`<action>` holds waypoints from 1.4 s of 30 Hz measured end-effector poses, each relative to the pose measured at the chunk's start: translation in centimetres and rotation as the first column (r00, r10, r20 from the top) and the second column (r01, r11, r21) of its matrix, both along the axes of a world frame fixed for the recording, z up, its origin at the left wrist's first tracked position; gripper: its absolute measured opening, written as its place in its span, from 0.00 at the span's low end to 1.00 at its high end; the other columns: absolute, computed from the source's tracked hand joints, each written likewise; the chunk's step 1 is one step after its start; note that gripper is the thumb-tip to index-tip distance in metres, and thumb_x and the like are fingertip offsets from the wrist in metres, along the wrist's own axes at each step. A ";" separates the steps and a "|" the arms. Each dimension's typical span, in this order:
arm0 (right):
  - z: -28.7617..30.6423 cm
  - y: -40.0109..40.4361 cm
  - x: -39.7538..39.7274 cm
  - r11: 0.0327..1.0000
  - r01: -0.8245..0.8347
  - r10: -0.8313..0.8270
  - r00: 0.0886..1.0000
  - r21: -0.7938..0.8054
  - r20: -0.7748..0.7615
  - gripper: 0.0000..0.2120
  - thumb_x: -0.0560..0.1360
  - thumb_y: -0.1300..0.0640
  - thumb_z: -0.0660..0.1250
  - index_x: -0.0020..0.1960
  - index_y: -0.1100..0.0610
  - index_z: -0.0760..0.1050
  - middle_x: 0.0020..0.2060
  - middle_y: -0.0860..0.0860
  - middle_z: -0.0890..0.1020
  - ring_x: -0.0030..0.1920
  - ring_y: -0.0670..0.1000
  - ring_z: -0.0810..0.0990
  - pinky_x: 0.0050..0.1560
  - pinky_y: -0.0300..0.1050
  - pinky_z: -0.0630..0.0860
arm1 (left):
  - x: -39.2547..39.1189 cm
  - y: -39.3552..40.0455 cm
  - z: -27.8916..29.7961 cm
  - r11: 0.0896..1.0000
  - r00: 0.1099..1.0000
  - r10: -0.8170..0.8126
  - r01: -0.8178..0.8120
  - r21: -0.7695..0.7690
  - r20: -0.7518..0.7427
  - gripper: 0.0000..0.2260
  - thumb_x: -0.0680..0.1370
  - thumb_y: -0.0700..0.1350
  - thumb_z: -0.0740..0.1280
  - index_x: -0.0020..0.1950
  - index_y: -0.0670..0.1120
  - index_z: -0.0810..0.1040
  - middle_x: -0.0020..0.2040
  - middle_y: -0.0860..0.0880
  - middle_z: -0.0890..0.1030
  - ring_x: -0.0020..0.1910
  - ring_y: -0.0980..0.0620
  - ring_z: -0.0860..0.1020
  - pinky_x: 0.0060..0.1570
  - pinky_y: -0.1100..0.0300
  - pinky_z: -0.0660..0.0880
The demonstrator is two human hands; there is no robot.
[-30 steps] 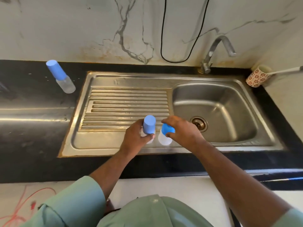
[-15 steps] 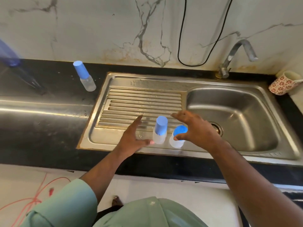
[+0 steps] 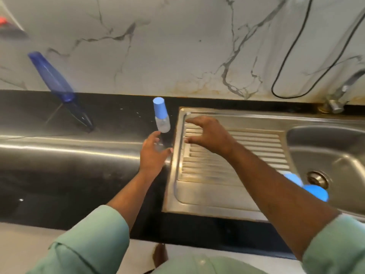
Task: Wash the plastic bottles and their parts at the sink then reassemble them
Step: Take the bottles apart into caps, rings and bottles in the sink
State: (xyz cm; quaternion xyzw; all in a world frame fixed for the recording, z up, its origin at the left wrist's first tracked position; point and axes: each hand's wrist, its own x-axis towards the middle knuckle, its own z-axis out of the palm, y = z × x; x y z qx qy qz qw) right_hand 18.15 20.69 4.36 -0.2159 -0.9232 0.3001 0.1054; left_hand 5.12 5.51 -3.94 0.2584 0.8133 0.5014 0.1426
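At your ten o'clock a tall dark blue bottle leans over the black counter, well apart from the work. Toward eleven o'clock the small clear bottle with a blue cap stands upright on the counter, just beside the left rim of the steel sink unit. Your left hand has let go of the pair it held a second ago and now reaches here with straight, empty fingers, its fingertips just short of the bottle's base. At twelve o'clock your right hand, likewise empty with fingers loosely spread, hovers over the ribbed drainboard. At three o'clock the two blue-capped bottles you released stand at the basin's near edge, partly hidden behind your right forearm. The pair appears finished, so this bottle is probably next. The counter around it is bare; mind the raised sink rim on the way across.
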 end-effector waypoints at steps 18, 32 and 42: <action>-2.6 -0.6 -15.6 0.943 0.240 -0.274 0.953 -0.230 -0.127 0.26 0.70 0.60 0.76 0.65 0.54 0.71 0.61 0.52 0.77 0.57 0.51 0.77 0.55 0.40 0.77 | -10.0 2.6 -0.7 0.954 0.955 -0.274 0.285 -0.089 0.116 0.48 0.70 0.49 0.80 0.80 0.55 0.53 0.79 0.49 0.59 0.76 0.47 0.62 0.73 0.46 0.66; 10.8 -0.7 15.3 0.833 0.361 -0.541 0.688 -0.420 -0.483 0.19 0.70 0.62 0.76 0.58 0.52 0.74 0.45 0.44 0.82 0.45 0.39 0.81 0.46 0.33 0.76 | 15.7 11.7 10.7 0.753 0.795 -0.606 0.588 0.295 -0.036 0.27 0.61 0.52 0.78 0.59 0.61 0.76 0.49 0.57 0.84 0.49 0.58 0.82 0.52 0.51 0.80; 12.4 8.4 36.1 0.569 0.202 -0.803 0.342 -0.797 -0.487 0.09 0.78 0.58 0.68 0.57 0.59 0.74 0.48 0.55 0.81 0.50 0.55 0.82 0.54 0.57 0.80 | 35.8 19.4 11.2 0.724 0.756 -0.649 0.583 0.369 0.079 0.28 0.62 0.45 0.83 0.58 0.58 0.77 0.49 0.54 0.83 0.44 0.60 0.80 0.44 0.63 0.78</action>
